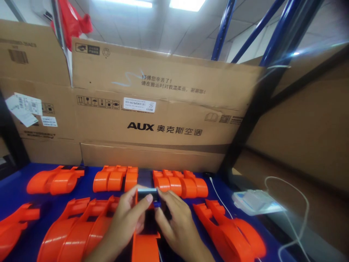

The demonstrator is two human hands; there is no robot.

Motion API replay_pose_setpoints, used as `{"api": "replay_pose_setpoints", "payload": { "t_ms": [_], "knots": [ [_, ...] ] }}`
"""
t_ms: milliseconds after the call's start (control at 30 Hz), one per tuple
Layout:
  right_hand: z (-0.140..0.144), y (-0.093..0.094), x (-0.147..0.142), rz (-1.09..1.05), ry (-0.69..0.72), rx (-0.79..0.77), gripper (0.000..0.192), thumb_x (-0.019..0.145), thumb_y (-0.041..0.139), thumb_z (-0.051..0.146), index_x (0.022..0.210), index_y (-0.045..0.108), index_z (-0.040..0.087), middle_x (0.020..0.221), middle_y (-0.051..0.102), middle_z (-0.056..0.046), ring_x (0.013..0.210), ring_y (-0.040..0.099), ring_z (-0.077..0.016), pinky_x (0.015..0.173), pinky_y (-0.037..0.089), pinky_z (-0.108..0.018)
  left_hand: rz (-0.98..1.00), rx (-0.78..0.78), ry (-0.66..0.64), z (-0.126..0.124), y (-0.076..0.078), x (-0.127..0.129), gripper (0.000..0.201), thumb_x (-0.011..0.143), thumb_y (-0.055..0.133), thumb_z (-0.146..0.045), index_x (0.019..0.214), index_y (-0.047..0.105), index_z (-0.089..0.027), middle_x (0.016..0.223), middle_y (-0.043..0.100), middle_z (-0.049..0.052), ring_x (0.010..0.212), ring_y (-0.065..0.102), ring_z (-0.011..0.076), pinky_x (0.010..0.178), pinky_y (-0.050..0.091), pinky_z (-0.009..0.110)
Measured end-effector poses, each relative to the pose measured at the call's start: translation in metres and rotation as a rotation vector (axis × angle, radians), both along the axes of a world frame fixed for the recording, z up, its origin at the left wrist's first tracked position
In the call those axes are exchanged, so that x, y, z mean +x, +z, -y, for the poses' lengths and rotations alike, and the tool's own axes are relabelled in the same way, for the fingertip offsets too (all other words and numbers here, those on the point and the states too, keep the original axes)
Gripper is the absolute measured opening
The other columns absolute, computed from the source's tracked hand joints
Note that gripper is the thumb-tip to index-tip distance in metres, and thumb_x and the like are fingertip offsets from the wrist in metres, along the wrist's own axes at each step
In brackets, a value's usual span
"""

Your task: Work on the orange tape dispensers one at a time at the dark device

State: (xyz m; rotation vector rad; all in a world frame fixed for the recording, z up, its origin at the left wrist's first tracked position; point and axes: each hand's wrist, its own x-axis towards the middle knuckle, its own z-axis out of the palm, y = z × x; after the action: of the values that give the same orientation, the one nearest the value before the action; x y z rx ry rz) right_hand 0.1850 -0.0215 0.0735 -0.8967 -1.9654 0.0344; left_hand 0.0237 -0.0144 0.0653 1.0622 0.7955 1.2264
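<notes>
— Where's the piece lying?

— On the blue bench [16,189], among the orange shells [71,233] — one orange housing [145,243], long axis straight away from me.

— And your hands?

— Left hand [128,222] and right hand [177,225] equally near, pinching its dark insert [147,194] at the far end.

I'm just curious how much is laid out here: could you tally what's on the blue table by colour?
Orange piles lying on the blue table (stacked pieces blur together, so counted as piles): 6
Orange shell held by the left hand and right hand: 1
White device with a cable: 1
Total: 8
</notes>
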Motion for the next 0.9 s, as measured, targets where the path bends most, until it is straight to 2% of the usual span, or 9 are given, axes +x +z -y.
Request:
{"api": "replay_pose_setpoints", "payload": {
  "t_ms": [100, 267, 467, 633, 700, 900],
  "knots": [
    [-0.002, -0.003, 0.002, 0.004, 0.013, -0.033, 0.033, 0.094, 0.052, 0.018, 0.126, 0.06, 0.016, 0.093, 0.07, -0.01, 0.08, 0.065, -0.0235, 0.076, 0.057, -0.038, -0.006, 0.024, -0.015, -0.003, -0.003, -0.002, 0.028, 0.086, 0.069, -0.047, 0.088, 0.057, -0.022, 0.039, 0.038, -0.012, 0.032, 0.029, 0.0043, 0.036, 0.025, 0.016],
    [-0.007, -0.005, 0.003, -0.027, 0.037, -0.049, 0.038, 0.095, 0.057, 0.021, 0.132, 0.059, 0.018, 0.095, 0.07, -0.01, 0.084, 0.066, -0.0232, 0.08, 0.058, -0.039, 0.025, -0.012, 0.066, -0.008, -0.008, -0.002, 0.031, 0.083, 0.072, -0.047, 0.09, 0.057, -0.021, 0.038, 0.04, -0.012, 0.033, 0.031, 0.0046, 0.037, 0.027, 0.016],
    [-0.01, -0.003, 0.002, 0.08, 0.072, -0.027, 0.049, 0.094, 0.052, 0.013, 0.142, 0.052, 0.016, 0.107, 0.071, -0.013, 0.093, 0.066, -0.0255, 0.084, 0.058, -0.041, 0.028, -0.042, 0.131, -0.008, -0.005, -0.001, 0.03, 0.084, 0.07, -0.048, 0.089, 0.059, -0.02, 0.039, 0.045, -0.009, 0.034, 0.035, 0.0056, 0.039, 0.029, 0.018],
    [-0.011, -0.005, 0.007, 0.131, 0.067, 0.012, 0.056, 0.091, 0.047, 0.007, 0.147, 0.046, 0.013, 0.097, 0.071, -0.013, 0.084, 0.064, -0.0251, 0.076, 0.059, -0.041, -0.01, -0.015, 0.107, -0.008, -0.004, -0.002, 0.032, 0.082, 0.073, -0.047, 0.093, 0.062, -0.019, 0.047, 0.052, -0.007, 0.034, 0.039, 0.0053, 0.038, 0.028, 0.018],
    [-0.012, -0.005, 0.009, 0.143, 0.091, 0.02, 0.059, 0.09, 0.05, 0.008, 0.149, 0.043, 0.013, 0.1, 0.071, -0.013, 0.085, 0.063, -0.0252, 0.076, 0.059, -0.041, -0.014, -0.024, 0.107, -0.007, -0.004, -0.002, 0.035, 0.081, 0.074, -0.047, 0.097, 0.062, -0.019, 0.049, 0.055, -0.007, 0.035, 0.041, 0.0056, 0.038, 0.029, 0.018],
    [-0.013, -0.01, 0.006, 0.136, 0.054, 0.085, 0.059, 0.089, 0.05, 0.006, 0.147, 0.043, 0.014, 0.094, 0.07, -0.012, 0.079, 0.063, -0.0234, 0.072, 0.06, -0.039, -0.027, -0.047, 0.093, -0.004, -0.003, 0.0, 0.04, 0.078, 0.078, -0.049, 0.098, 0.062, -0.018, 0.046, 0.053, -0.007, 0.034, 0.04, 0.0056, 0.038, 0.029, 0.018]
  ]
}}
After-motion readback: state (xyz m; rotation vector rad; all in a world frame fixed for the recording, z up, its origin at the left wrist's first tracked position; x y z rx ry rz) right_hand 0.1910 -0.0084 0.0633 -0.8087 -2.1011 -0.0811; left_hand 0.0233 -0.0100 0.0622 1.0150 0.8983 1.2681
